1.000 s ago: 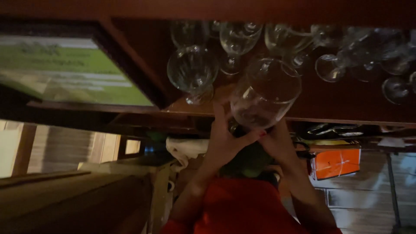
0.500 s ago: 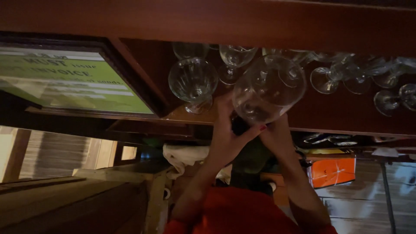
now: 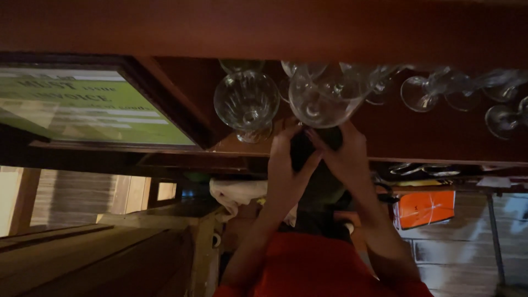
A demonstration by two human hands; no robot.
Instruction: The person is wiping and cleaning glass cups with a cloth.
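My left hand (image 3: 286, 165) and right hand (image 3: 346, 157) are raised close together, both gripping a wine glass (image 3: 319, 102) from below. It sits among other glasses (image 3: 246, 102) at the wooden rack (image 3: 385, 33) overhead.

wine glass (image 3: 322, 99) raised up among the hanging glasses (image 3: 440, 91), both hands (image 3: 286, 165) lifted higher

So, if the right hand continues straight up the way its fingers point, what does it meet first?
Most likely the bowl of the wine glass both hands hold; the right hand points at it. Depth is unclear.
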